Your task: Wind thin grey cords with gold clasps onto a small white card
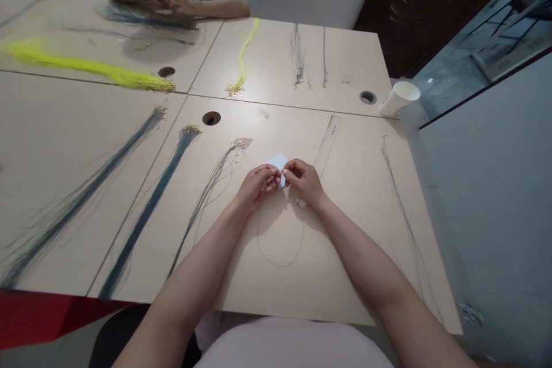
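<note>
Above the table my left hand [260,185] and my right hand [304,181] meet, fingertips nearly touching. Both are closed in a pinch on a thin line [279,265], which hangs in a loop below them over the tabletop. Whatever small piece sits at the line's end between the fingers is too small to make out. Just behind the fingertips lies a small pale blue-white card [277,159], partly covered by the hands. A clear ruler [328,141] rests beyond my right hand. Under the right wrist is a small whitish bit [301,203].
Left of my hands lie a grey line bundle with hooks [211,181] and two dark teal bundles [157,201]. Yellow strands [86,66] stretch farther back. A white cup [400,98] stands at the right edge. Across the table, a person's hands [170,0] handle dark strands.
</note>
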Demonstrator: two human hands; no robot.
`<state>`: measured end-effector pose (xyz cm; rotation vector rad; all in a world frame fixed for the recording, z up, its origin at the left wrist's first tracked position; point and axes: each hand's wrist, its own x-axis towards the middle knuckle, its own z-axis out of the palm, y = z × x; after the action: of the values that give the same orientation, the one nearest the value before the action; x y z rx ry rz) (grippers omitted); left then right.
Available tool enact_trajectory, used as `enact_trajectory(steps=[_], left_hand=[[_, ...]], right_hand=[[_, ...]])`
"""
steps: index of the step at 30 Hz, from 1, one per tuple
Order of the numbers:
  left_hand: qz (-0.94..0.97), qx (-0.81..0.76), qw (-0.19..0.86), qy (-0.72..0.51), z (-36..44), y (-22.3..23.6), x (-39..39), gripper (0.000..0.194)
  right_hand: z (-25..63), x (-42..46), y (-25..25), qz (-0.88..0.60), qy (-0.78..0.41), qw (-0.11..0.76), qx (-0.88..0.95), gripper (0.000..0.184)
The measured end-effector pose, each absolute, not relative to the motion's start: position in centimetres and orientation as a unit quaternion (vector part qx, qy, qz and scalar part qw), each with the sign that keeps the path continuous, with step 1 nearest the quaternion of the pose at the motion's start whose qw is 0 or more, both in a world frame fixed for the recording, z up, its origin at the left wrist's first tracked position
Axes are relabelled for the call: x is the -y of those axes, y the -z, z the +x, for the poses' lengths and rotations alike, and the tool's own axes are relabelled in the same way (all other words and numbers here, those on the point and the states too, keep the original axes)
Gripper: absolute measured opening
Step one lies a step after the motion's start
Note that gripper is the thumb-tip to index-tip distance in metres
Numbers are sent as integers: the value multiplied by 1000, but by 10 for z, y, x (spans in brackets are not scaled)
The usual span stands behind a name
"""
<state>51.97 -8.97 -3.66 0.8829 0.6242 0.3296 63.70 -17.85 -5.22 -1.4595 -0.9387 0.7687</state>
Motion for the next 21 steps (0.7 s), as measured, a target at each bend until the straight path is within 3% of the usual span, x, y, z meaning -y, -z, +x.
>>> enact_trajectory(steps=[21], left_hand=[[412,-296,847,-159,520,38,89,12]], right_hand=[[637,178,52,-618,-330,591,401,12]])
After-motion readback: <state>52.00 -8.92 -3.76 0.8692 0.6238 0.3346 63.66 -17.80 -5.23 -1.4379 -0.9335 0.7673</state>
